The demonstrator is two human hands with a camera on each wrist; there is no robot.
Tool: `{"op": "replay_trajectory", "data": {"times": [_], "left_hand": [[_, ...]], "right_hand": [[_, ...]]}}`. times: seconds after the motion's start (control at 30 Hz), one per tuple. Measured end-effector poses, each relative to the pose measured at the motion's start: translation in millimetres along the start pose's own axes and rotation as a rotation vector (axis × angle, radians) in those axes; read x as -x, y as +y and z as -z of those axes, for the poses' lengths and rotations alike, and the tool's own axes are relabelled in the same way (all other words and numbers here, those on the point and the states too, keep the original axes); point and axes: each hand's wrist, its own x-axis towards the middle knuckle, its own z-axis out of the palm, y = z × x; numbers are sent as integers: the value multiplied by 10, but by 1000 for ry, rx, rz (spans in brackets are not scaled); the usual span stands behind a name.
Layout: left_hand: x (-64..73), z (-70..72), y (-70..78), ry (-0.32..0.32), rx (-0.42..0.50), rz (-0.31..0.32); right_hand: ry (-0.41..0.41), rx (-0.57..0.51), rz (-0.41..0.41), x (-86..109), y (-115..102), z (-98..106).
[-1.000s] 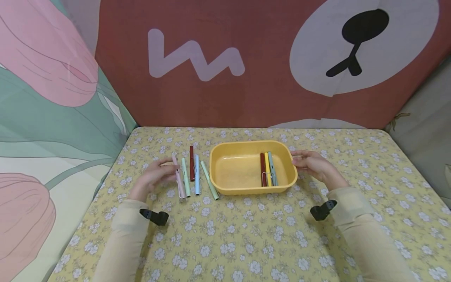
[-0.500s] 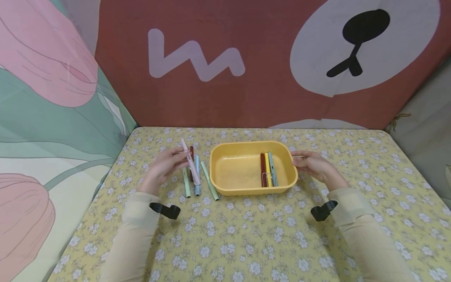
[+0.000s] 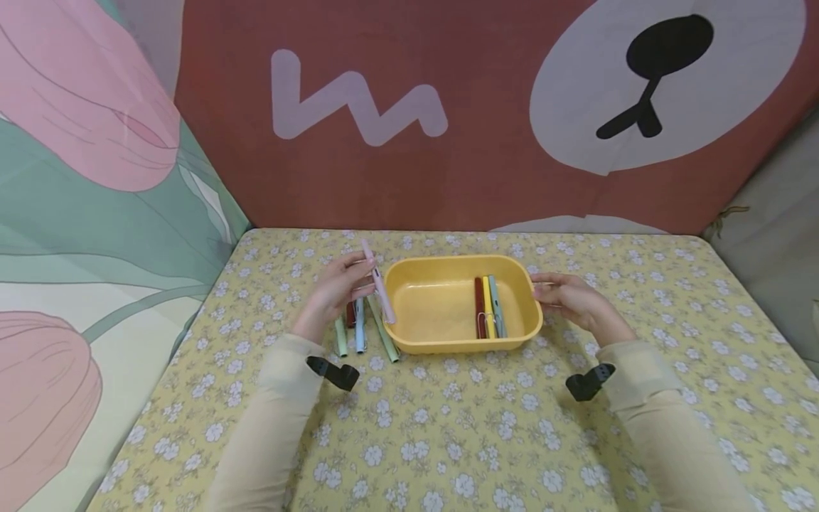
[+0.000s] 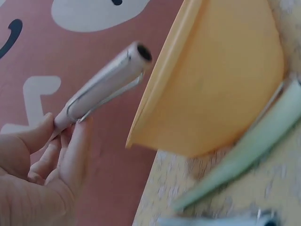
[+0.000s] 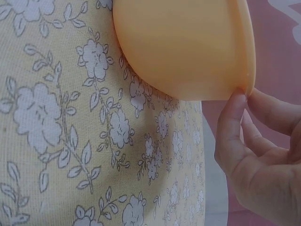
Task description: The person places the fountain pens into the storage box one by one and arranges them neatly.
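Observation:
My left hand point(image 3: 338, 286) pinches a pale pink pen point(image 3: 379, 286) with a wire clip, held tilted in the air at the left rim of a yellow tray point(image 3: 425, 346). In the left wrist view the pen point(image 4: 101, 87) sits between thumb and fingers, its clip end pointing toward the tray wall point(image 4: 211, 80). At the tray's right end, my right hand point(image 3: 576, 302) grips the rim between thumb and fingers; the right wrist view shows this hold point(image 5: 261, 155) up close. Inside the tray, toward its right, lie a dark red pen point(image 3: 479, 307), a yellow pen point(image 3: 489, 306) and a grey-blue pen point(image 3: 497, 306).
Left of the tray on the flowered cloth point(image 3: 422, 427) lie a light blue pen point(image 3: 360, 331), a pale green pen point(image 3: 341, 338), another green pen point(image 3: 384, 334) against the tray, and a partly hidden dark red pen point(image 3: 350, 315). A printed fabric wall point(image 3: 448, 185) stands behind.
My left hand has lifted the pink pen off the cloth and carried it right, over the other pens, to the tray's left rim. The right hand keeps its place on the tray.

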Motion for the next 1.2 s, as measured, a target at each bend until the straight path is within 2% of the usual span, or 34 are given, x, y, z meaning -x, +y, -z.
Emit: {"op": "replay_trajectory", "data": {"times": [0.23, 0.4, 0.7, 1.2], "left_hand": [[-73, -232, 6, 53, 49, 2], [-95, -364, -5, 55, 71, 8], [-154, -613, -21, 48, 46, 38], [-249, -977, -131, 74, 10, 26]], "right_hand": [[1, -3, -9, 6, -8, -2], [1, -1, -12, 5, -6, 1], [4, 12, -7, 1, -8, -8], [-7, 6, -3, 1, -8, 7]]}}
